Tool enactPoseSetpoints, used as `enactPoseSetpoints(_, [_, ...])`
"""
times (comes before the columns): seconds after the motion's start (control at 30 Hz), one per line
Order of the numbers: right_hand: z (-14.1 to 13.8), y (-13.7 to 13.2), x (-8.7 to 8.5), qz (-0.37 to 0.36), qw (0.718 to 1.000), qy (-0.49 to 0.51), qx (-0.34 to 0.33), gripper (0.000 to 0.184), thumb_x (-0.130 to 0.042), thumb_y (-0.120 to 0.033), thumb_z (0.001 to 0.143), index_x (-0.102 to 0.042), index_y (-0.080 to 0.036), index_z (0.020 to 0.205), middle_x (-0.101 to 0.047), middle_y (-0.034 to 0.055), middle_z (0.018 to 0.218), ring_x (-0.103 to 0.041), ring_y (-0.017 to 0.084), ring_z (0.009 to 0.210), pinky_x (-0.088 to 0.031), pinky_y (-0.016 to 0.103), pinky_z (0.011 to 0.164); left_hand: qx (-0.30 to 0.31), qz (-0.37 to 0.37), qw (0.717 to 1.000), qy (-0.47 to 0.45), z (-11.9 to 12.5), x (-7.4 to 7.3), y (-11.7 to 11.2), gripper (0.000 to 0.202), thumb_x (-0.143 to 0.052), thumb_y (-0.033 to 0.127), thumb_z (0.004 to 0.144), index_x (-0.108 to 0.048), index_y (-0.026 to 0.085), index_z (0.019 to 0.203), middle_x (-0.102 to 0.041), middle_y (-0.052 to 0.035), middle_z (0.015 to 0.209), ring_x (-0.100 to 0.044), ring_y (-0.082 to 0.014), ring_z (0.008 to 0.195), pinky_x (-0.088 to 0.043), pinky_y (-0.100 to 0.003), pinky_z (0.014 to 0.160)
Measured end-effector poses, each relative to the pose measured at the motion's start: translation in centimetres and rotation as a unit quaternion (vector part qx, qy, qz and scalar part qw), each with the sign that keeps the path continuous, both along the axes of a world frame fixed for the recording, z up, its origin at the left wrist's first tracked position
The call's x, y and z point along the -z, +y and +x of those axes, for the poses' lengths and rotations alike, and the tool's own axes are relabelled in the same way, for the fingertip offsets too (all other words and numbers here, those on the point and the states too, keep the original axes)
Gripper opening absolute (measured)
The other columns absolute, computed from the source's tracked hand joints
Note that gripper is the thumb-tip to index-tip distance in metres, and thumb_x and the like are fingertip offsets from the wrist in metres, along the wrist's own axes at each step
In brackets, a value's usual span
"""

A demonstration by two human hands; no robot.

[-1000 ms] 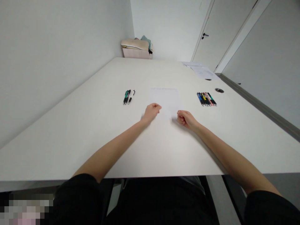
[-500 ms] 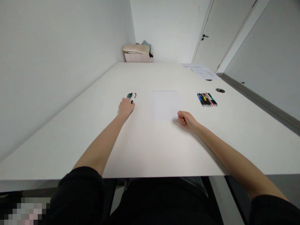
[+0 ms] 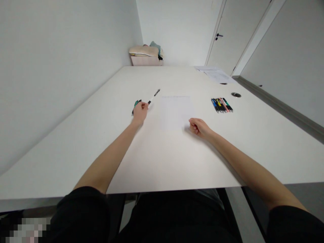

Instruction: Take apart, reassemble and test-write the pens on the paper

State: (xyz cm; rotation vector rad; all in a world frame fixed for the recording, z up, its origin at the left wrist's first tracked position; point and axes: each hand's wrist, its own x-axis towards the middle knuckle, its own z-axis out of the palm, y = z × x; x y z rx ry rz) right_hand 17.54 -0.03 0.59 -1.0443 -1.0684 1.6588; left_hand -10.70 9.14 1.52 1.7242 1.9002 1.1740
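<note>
Pinched in the fingers of my left hand (image 3: 140, 112) is a white-and-black pen (image 3: 154, 96), its far end pointing up and to the right. Under and behind that hand lie green-and-black pens (image 3: 136, 103), partly covered by it. To the right, a sheet of paper (image 3: 174, 111) rests flat on the table, a faint line of print along its far edge. My right hand (image 3: 199, 127) is closed in a loose fist at the near right corner of the sheet, with no object showing in it.
A row of several coloured pens (image 3: 222, 105) lies right of the sheet. Behind it are a round metal-rimmed fitting (image 3: 236, 95) and loose papers (image 3: 215, 73). A box topped with folded cloth (image 3: 144, 55) stands beyond the far edge of the white table (image 3: 162, 158).
My left hand has picked up the white-and-black pen from the left group and moved slightly right with it. The right hand stays in its fist. The view has shifted a little.
</note>
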Motion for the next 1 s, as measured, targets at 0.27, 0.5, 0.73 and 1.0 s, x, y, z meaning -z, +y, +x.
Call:
enactPoseSetpoints(0.27, [0.8,-0.7,-1.5,0.059,0.996,-0.030,0.065,0.047,-0.073,-0.056,0.059,-0.059,-0.018,0.083,-0.052,-0.0055,0.049,-0.035,0.004,0.039,-0.024,0.018,0.038,0.294,0.023,0.951,-0.092,6.4,0.6,-7.9,0.020,-0.060,0.037,0.077,-0.063,0.018,0.085,-0.065,-0.0016,0.079,-0.055,-0.0123,0.068,-0.044,-0.024,0.064])
enactPoseSetpoints(0.5, [2.2,-0.1,-0.9,0.046,0.990,-0.092,0.099,0.043,-0.080,-0.049,0.051,-0.058,-0.015,0.067,-0.058,-0.0014,0.051,-0.045,0.005,0.040,-0.036,0.018,0.039,0.294,0.010,0.937,-0.191,6.3,2.7,-8.0,0.026,-0.066,0.034,0.073,-0.062,0.018,0.092,-0.065,-0.0021,0.084,-0.060,-0.0132,0.077,-0.048,-0.026,0.073])
enactPoseSetpoints(0.73, [2.4,0.0,-0.5,0.024,0.988,-0.144,0.052,0.036,-0.073,-0.048,0.063,-0.058,-0.016,0.071,-0.056,-0.0019,0.052,-0.044,0.007,0.040,-0.036,0.021,0.041,0.286,0.015,0.939,-0.188,6.2,2.6,-8.2,0.022,-0.065,0.035,0.073,-0.064,0.018,0.087,-0.066,-0.0029,0.084,-0.062,-0.0142,0.078,-0.051,-0.029,0.078])
enactPoseSetpoints(1.0, [0.8,-0.8,-0.7,0.413,0.723,-0.552,0.052,0.028,-0.052,-0.039,0.086,-0.066,-0.020,0.101,-0.069,0.0080,0.099,-0.057,0.023,0.098,-0.035,0.037,0.085,0.281,0.038,0.941,-0.187,6.9,2.6,-8.5,0.020,-0.066,0.037,0.073,-0.063,0.018,0.079,-0.067,-0.0021,0.081,-0.062,-0.0149,0.078,-0.052,-0.033,0.081])
